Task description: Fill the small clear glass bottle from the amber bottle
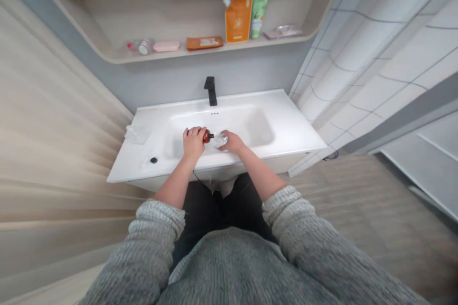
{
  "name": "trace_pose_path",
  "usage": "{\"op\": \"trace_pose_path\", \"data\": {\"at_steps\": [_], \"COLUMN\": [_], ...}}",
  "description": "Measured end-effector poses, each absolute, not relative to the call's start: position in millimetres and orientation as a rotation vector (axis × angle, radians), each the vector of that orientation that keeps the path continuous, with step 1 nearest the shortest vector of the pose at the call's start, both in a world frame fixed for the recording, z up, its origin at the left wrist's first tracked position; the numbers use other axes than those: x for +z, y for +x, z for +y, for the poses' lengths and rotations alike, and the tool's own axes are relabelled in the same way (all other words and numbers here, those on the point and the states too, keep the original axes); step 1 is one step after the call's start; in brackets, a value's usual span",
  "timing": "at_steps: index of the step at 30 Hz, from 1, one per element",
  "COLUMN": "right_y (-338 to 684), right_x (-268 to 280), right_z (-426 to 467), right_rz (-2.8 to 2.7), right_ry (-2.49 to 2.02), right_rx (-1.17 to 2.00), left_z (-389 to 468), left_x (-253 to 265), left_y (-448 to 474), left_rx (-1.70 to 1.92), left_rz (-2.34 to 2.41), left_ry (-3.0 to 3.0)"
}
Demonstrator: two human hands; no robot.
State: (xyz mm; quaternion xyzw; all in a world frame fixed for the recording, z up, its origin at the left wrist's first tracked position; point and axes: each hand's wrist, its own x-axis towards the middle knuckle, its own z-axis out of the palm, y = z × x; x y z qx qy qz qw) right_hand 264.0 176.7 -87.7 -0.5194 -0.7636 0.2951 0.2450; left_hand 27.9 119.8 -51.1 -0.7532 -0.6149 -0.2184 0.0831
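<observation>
Over the near part of the white sink basin (261, 126), my left hand (193, 143) is wrapped round a small amber bottle (206, 137). The bottle is tipped on its side with its black neck pointing right. My right hand (232, 143) grips a clear container (221, 140), whose exact kind I cannot make out. The bottle's neck is close to the container's mouth; whether they touch, I cannot tell. A small round black cap (153, 160) lies on the counter, left of the basin.
Behind the basin stands a black faucet (211, 90). Crumpled clear plastic (137, 133) rests on the counter's left end. The shelf above bears an orange pouch (238, 19), a green tube (259, 14), an orange packet (204, 43) and a pink case (166, 46). A beige curtain (53, 105) hangs left.
</observation>
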Motion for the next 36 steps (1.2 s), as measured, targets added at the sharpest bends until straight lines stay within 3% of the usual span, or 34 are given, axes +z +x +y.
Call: {"op": "trace_pose_path", "data": {"at_steps": [36], "right_y": [263.2], "right_x": [-83.9], "right_z": [175.2], "right_rz": [-2.106], "right_ry": [-1.426], "right_rx": [0.791], "left_z": [116.4], "left_x": [-43.7], "left_y": [30.7], "left_rx": [-0.618], "left_rz": [-1.880], "left_ry": [-2.268]}}
